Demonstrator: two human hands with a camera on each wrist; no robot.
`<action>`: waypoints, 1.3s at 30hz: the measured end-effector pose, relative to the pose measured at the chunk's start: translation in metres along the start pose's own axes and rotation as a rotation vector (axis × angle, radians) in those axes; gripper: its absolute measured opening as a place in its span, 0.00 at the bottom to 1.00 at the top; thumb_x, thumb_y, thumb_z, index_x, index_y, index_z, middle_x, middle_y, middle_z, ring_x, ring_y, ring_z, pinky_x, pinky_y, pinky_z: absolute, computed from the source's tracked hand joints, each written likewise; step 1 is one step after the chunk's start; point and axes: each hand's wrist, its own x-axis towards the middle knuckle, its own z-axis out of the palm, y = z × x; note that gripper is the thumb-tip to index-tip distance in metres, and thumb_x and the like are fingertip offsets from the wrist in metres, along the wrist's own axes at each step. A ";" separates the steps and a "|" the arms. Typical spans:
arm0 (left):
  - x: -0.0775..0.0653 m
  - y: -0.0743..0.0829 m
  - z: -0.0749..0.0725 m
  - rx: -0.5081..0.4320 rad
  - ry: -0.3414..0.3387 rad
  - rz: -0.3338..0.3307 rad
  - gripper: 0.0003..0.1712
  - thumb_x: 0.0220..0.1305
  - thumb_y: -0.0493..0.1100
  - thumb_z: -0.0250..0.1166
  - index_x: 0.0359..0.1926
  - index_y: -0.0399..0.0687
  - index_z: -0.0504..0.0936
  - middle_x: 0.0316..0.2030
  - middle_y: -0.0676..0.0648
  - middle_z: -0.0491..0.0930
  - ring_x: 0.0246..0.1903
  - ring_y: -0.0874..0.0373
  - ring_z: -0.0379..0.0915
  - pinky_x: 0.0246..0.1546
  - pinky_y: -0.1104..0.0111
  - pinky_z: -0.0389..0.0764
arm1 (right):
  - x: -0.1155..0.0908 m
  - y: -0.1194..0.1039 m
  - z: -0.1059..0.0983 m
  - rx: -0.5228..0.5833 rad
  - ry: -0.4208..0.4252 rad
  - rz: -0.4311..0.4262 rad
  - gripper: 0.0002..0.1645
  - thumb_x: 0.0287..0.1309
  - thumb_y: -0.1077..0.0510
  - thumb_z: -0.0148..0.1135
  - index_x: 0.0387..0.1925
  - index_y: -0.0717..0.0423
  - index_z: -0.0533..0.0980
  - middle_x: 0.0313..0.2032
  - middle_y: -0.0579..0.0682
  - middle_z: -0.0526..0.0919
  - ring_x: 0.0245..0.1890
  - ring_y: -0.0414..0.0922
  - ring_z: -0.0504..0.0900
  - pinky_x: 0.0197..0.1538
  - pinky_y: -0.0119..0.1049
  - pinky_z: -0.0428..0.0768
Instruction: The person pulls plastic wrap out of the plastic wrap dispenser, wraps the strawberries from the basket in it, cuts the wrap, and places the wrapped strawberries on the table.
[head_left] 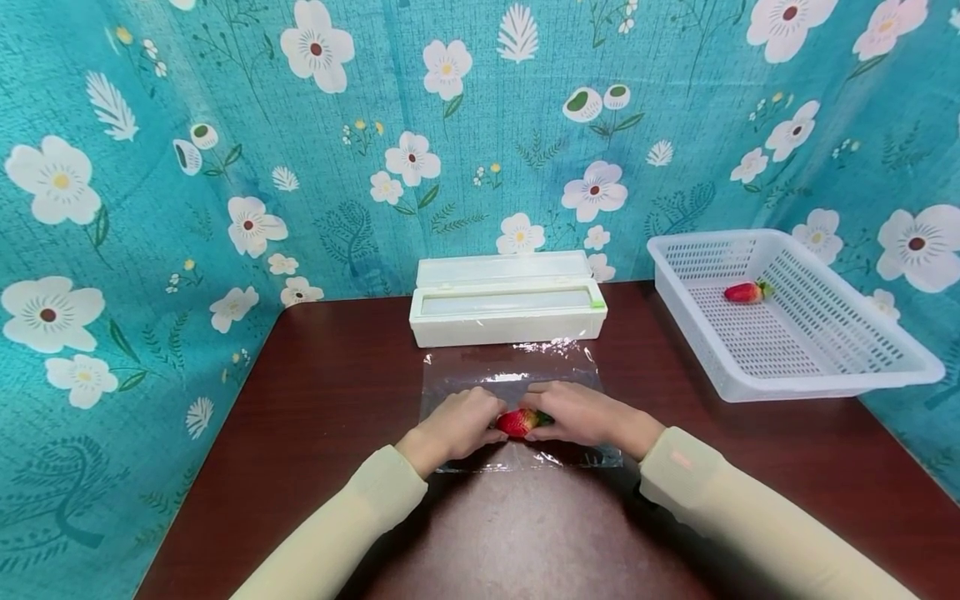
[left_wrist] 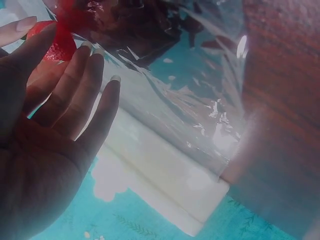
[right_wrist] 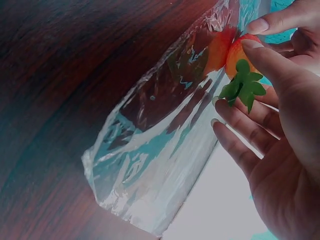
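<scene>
A red strawberry (head_left: 516, 423) lies sideways over a sheet of clear plastic wrap (head_left: 450, 371) on the table, its green leaves (right_wrist: 244, 86) toward the right. My right hand (head_left: 581, 410) grips the leafy end between thumb and fingers. At the other end, my left hand (head_left: 461, 421) pinches the fruit with thumb and fingertips. The left wrist view shows the strawberry (left_wrist: 61, 45) partly covered by the left fingers. Beneath both hands the wrap spreads flat, glossy and creased, reflecting the fruit.
Behind the wrap stands a white wrap dispenser box (head_left: 510, 327) with its lid raised, the film reaching its front. At the right, a white plastic basket (head_left: 825, 387) holds another strawberry (head_left: 744, 292). A flowered teal cloth (head_left: 480, 167) hangs around the dark wooden table (head_left: 300, 433).
</scene>
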 end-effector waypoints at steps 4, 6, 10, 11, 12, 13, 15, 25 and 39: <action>-0.002 -0.002 -0.001 -0.005 -0.003 -0.016 0.10 0.66 0.50 0.75 0.34 0.52 0.86 0.27 0.56 0.82 0.33 0.60 0.82 0.31 0.64 0.83 | -0.002 -0.001 -0.003 0.008 0.000 0.013 0.24 0.64 0.48 0.74 0.54 0.57 0.82 0.41 0.44 0.83 0.36 0.36 0.80 0.43 0.34 0.82; -0.004 -0.003 -0.002 -0.003 0.001 -0.021 0.11 0.65 0.52 0.75 0.34 0.52 0.86 0.28 0.55 0.83 0.34 0.59 0.83 0.33 0.62 0.84 | -0.005 0.000 -0.006 0.018 0.004 0.025 0.25 0.65 0.47 0.73 0.56 0.59 0.82 0.44 0.47 0.84 0.37 0.38 0.82 0.44 0.36 0.84; -0.014 -0.008 -0.005 0.008 0.014 -0.020 0.13 0.65 0.53 0.76 0.34 0.51 0.85 0.26 0.54 0.81 0.33 0.58 0.82 0.33 0.61 0.83 | -0.013 0.004 -0.013 0.030 0.026 0.042 0.29 0.65 0.45 0.72 0.56 0.62 0.81 0.47 0.52 0.85 0.41 0.43 0.86 0.46 0.41 0.85; -0.017 -0.010 -0.006 0.009 0.020 -0.016 0.13 0.65 0.53 0.76 0.34 0.51 0.84 0.26 0.54 0.81 0.32 0.58 0.81 0.32 0.61 0.83 | -0.017 0.005 -0.015 0.029 0.032 0.051 0.30 0.65 0.45 0.72 0.57 0.63 0.81 0.48 0.53 0.85 0.42 0.44 0.87 0.47 0.42 0.86; -0.021 -0.012 -0.007 0.003 0.027 -0.010 0.13 0.65 0.52 0.75 0.34 0.50 0.84 0.25 0.54 0.80 0.31 0.58 0.80 0.31 0.61 0.82 | -0.020 0.006 -0.018 0.028 0.036 0.064 0.31 0.65 0.44 0.72 0.57 0.63 0.81 0.48 0.53 0.85 0.42 0.45 0.87 0.47 0.43 0.86; -0.025 -0.015 -0.008 -0.002 0.038 -0.002 0.13 0.65 0.52 0.76 0.35 0.49 0.84 0.26 0.53 0.81 0.30 0.59 0.79 0.30 0.61 0.82 | -0.025 0.007 -0.020 0.023 0.042 0.079 0.32 0.65 0.44 0.72 0.58 0.64 0.80 0.50 0.54 0.85 0.45 0.46 0.87 0.49 0.45 0.86; -0.035 -0.020 -0.009 -0.020 0.061 0.014 0.13 0.65 0.50 0.76 0.37 0.47 0.85 0.28 0.52 0.83 0.30 0.59 0.79 0.31 0.62 0.82 | -0.034 0.008 -0.025 0.011 0.042 0.116 0.34 0.65 0.43 0.72 0.60 0.63 0.80 0.52 0.55 0.85 0.47 0.48 0.88 0.51 0.47 0.86; -0.078 -0.036 -0.017 -0.143 0.050 0.005 0.13 0.63 0.46 0.77 0.45 0.46 0.86 0.38 0.50 0.85 0.37 0.56 0.82 0.39 0.65 0.84 | -0.085 0.012 -0.031 -0.091 0.057 0.143 0.27 0.64 0.44 0.72 0.54 0.59 0.83 0.50 0.52 0.85 0.46 0.47 0.87 0.48 0.48 0.87; -0.108 -0.041 -0.018 -0.127 -0.047 0.034 0.08 0.61 0.38 0.77 0.41 0.49 0.89 0.37 0.53 0.84 0.39 0.60 0.83 0.39 0.67 0.85 | -0.122 0.013 -0.023 -0.054 -0.005 0.104 0.15 0.57 0.52 0.77 0.46 0.49 0.86 0.44 0.41 0.83 0.42 0.39 0.83 0.41 0.42 0.86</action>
